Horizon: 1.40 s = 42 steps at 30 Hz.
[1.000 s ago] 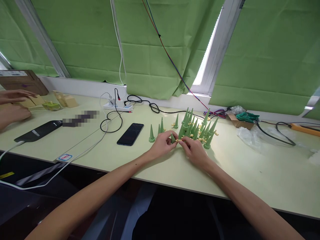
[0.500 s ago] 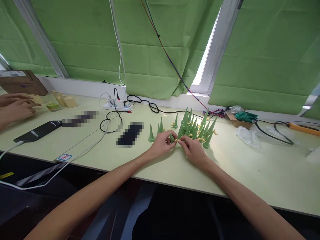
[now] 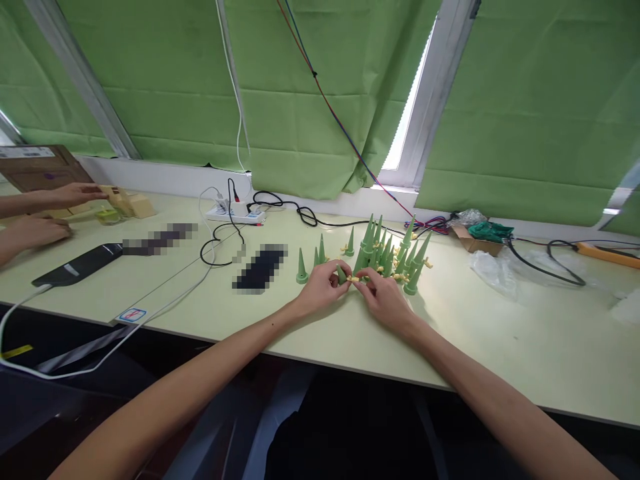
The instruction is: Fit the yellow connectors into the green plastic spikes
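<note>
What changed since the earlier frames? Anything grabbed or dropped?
Co-worker's far hand moved right, toward the beige blocks. Wearer's left hand still holds a green cone, right hand a small yellow piece beside it; no grab or release visible. Standing cones unmoved.

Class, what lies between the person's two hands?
In the head view, a small yellow piece lies between the left hand, which holds a green cone, and the right hand.

Left fingers [image 3: 339,291]: held one green cone [image 3: 341,274].
Right fingers [image 3: 369,273]: pinched a small yellow piece [image 3: 353,279].
Tabletop [image 3: 500,353]: carried more green cones [image 3: 367,245], standing.
</note>
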{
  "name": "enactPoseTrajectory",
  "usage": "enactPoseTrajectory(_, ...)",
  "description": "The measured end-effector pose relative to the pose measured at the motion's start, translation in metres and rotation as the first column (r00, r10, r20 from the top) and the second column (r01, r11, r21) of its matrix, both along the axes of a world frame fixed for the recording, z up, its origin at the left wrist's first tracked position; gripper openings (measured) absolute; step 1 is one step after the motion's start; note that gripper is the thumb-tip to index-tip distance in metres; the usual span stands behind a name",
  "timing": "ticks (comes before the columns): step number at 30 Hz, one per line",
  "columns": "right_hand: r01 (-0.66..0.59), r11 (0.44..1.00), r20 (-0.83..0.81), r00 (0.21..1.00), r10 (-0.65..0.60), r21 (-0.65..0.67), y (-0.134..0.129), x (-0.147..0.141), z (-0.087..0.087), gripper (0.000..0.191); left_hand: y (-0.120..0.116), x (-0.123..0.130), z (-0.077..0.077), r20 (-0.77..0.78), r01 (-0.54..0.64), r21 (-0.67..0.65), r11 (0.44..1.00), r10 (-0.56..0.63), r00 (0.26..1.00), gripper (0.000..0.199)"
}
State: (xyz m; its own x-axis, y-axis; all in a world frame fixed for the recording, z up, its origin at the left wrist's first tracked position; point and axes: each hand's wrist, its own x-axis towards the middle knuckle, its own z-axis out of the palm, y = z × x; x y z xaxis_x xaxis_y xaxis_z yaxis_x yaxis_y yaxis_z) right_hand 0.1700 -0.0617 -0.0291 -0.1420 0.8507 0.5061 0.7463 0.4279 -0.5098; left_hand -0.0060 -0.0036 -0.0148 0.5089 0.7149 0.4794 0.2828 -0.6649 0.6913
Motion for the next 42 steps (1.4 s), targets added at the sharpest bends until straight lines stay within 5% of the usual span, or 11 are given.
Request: enactPoseTrajectory(42,0.104,0.995,0.212,0.972,-0.104,0.016,0.008,0.0,-0.012,0.03,0.008,-0.001,-0.008,-0.059,0.032,0.089,0.996,-0.027,0.998,0.01)
